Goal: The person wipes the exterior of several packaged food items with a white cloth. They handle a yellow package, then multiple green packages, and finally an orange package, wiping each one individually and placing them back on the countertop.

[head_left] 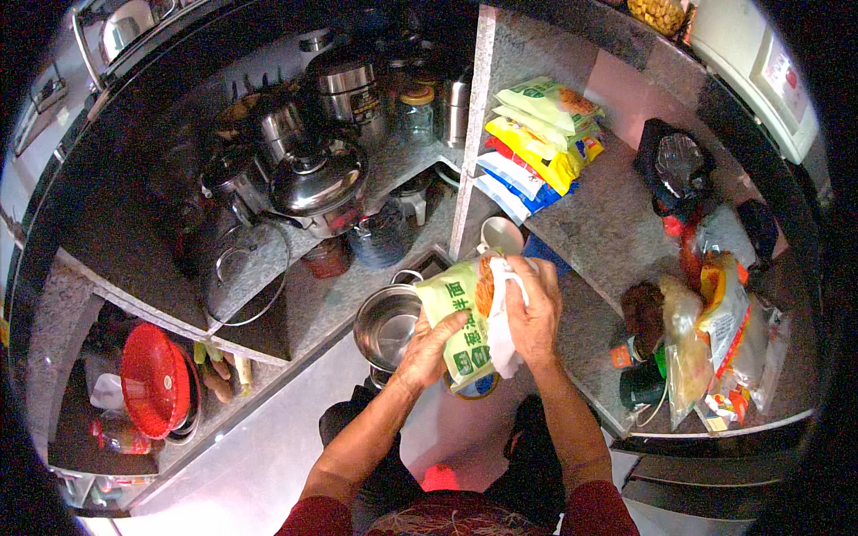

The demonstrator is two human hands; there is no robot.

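A pale green food packet (447,295) with a noodle picture is held up in front of me. My left hand (427,355) is closed on its lower left side, thumb across the front. My right hand (536,313) grips a white cloth or tissue (508,335) and presses it against the packet's right side. Below and behind the packet is an open steel pot (391,326), and a white mug (500,235) stands just beyond my right hand. Farther off on the right shelf lies a stack of packets (541,147), pale green ones on top, yellow, red and blue beneath.
Steel pots (319,174), a glass jar (416,112) and a glass lid (246,272) occupy the left shelves. A red plastic basket (161,380) leans at the lower left. Bagged foods (715,330) crowd the right shelf. A stone divider (472,134) separates the compartments.
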